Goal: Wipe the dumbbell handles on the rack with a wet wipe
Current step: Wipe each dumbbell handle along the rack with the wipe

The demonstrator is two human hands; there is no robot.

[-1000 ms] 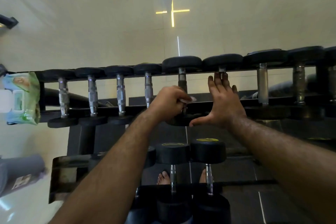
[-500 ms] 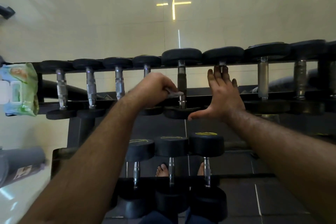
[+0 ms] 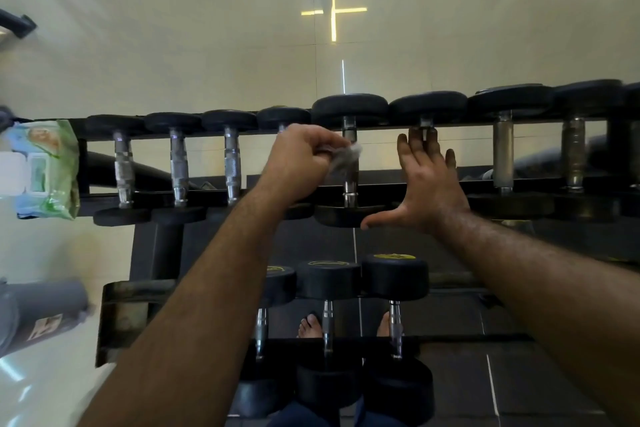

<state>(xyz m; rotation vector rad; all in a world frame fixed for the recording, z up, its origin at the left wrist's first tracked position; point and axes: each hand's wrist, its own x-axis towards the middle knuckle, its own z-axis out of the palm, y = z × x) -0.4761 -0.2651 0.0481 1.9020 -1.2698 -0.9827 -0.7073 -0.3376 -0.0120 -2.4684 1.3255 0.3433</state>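
Note:
A black rack [image 3: 381, 189] carries a top row of black dumbbells with steel handles. My left hand [image 3: 299, 158] is closed on a crumpled grey-white wet wipe [image 3: 344, 158], pressed against the upper part of the middle dumbbell's handle [image 3: 350, 184]. It hides the handle of the dumbbell to the left. My right hand [image 3: 427, 184] lies flat with fingers spread over the neighbouring dumbbell on the right, covering its handle, thumb pointing left under the middle dumbbell's lower head.
A green and blue wet wipe pack [image 3: 41, 168] sits at the rack's left end. Three dumbbells [image 3: 329, 281] rest on the lower tier above my bare feet [image 3: 310, 326]. A grey cylinder [image 3: 41, 315] lies on the floor at left. Heavier dumbbells [image 3: 504, 149] fill the right.
My left hand with the wipe went left to the neighbouring handle, then came back to the middle handle, higher up near its far head. My right hand stayed on its dumbbell.

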